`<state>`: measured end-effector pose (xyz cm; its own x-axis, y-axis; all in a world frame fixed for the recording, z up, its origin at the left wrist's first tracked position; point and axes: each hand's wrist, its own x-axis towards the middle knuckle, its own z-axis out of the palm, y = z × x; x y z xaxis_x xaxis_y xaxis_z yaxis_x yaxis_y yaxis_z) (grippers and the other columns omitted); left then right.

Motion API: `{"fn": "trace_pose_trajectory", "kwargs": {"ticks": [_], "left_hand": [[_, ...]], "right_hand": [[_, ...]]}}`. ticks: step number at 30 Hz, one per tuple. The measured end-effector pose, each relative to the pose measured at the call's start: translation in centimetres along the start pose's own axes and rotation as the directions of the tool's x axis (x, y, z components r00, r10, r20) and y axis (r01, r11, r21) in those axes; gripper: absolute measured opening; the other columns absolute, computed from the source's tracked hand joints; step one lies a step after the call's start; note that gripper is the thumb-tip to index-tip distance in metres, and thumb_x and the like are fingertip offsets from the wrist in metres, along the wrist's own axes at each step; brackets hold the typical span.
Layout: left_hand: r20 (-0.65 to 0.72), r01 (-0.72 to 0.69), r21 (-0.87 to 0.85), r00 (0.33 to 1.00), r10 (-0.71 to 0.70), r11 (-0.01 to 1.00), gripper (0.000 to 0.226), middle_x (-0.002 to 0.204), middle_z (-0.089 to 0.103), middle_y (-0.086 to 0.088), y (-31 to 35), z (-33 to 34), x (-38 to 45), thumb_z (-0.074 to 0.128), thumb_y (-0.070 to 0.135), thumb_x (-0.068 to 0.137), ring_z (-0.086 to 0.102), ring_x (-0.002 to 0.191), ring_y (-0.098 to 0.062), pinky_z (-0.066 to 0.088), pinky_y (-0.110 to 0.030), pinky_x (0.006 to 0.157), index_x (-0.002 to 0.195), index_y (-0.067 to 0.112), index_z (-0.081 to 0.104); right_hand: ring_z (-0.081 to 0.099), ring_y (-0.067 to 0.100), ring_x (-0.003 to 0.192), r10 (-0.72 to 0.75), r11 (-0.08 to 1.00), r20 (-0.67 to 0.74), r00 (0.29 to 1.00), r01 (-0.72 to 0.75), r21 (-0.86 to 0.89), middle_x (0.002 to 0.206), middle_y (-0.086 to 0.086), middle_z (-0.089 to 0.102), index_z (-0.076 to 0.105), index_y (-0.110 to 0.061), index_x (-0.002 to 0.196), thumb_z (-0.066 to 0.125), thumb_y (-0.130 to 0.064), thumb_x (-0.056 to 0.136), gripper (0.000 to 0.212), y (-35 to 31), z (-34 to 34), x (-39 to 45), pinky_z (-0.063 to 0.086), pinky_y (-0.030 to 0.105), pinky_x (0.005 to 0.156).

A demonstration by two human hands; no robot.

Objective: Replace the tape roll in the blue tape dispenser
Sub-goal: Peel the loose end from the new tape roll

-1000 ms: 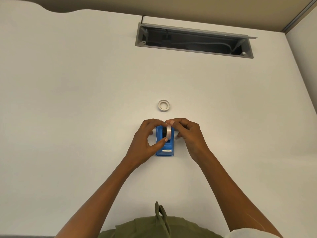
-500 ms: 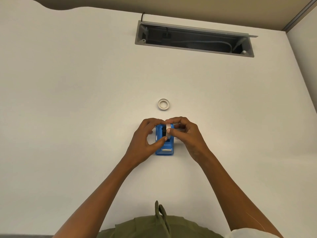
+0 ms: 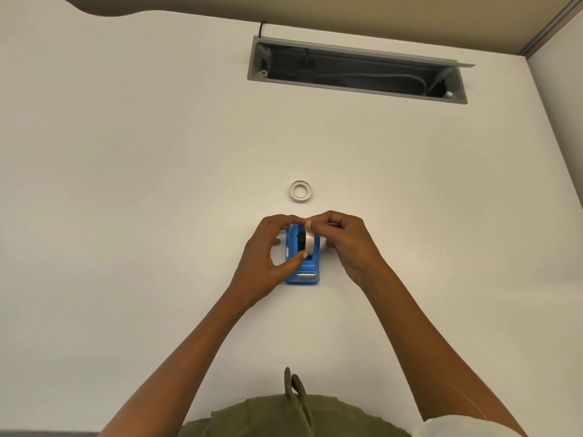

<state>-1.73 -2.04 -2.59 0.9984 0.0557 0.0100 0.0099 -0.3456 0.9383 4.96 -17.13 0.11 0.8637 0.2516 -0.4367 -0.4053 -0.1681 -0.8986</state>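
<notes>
Head view: tape roll (image 3: 309,241), now lowered further into blue tape dispenser (image 3: 302,272), is pinched by left hand (image 3: 268,260) and right hand (image 3: 348,244); seating nears.

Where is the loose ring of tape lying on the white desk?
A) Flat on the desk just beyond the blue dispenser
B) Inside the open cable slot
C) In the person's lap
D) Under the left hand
A: the loose ring lies flat on the bare desk, apart from and just beyond the blue dispenser, where both hands are busy with another roll.
</notes>
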Motion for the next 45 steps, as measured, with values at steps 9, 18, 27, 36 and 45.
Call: {"fn": "trace_pose_trajectory", "kwargs": {"ticks": [9,18,27,36,45], "left_hand": [[-0.003,-0.031,0.038,1.000,0.031,0.999,0.031,0.122,0.049,0.009,0.2,0.1,0.0,0.062,0.032,0.081,0.046,0.117,-0.003,0.045,-0.023,0.093,0.111,0.038,0.055],[-0.015,0.008,0.048,1.000,-0.007,0.999,0.030,0.117,0.050,0.012,0.0,0.0,0.6,0.057,0.037,0.083,0.047,0.109,0.006,0.045,-0.016,0.085,0.106,0.052,0.048],[-0.031,0.003,0.033,1.000,-0.002,0.999,0.033,0.115,0.048,0.020,-0.1,0.1,0.3,0.061,0.040,0.080,0.046,0.109,0.011,0.043,-0.010,0.084,0.107,0.053,0.047],[-0.002,-0.001,0.039,1.000,0.001,0.999,0.039,0.118,0.051,0.009,-0.2,0.1,0.2,0.067,0.032,0.081,0.047,0.109,0.006,0.043,-0.009,0.087,0.117,0.034,0.053],[0.007,0.008,0.027,1.000,-0.009,1.000,0.047,0.121,0.051,0.010,-0.4,0.1,0.3,0.067,0.033,0.080,0.048,0.111,0.002,0.043,-0.010,0.086,0.123,0.036,0.049]], "right_hand": [[0.063,0.000,0.083,-0.077,0.996,-0.009,0.997,0.077,0.042,0.085,-0.010,0.072,0.071,-0.021,0.088,0.065,-0.025,0.085,0.007,0.8,-0.1,-0.6,0.046,0.014,0.069],[0.053,0.007,0.117,-0.261,0.959,0.101,0.960,0.270,-0.090,0.123,0.001,0.058,0.069,-0.028,0.099,0.051,-0.011,0.078,0.032,2.3,-0.9,-2.3,0.050,0.019,0.086],[0.056,0.020,0.114,-0.244,0.960,0.090,0.966,0.253,-0.116,0.123,0.003,0.058,0.066,-0.027,0.103,0.066,-0.020,0.076,0.027,1.7,-0.7,-2.3,0.051,0.045,0.090],[0.060,0.014,0.104,-0.219,0.971,0.033,0.975,0.221,-0.093,0.117,0.001,0.062,0.068,-0.031,0.098,0.068,-0.009,0.082,0.027,1.7,-0.4,-1.9,0.053,0.037,0.085],[0.059,0.008,0.091,-0.131,0.990,-0.022,0.991,0.129,-0.064,0.106,0.003,0.068,0.068,-0.019,0.095,0.065,-0.006,0.082,0.018,1.0,0.0,-1.4,0.047,0.019,0.077]]}}
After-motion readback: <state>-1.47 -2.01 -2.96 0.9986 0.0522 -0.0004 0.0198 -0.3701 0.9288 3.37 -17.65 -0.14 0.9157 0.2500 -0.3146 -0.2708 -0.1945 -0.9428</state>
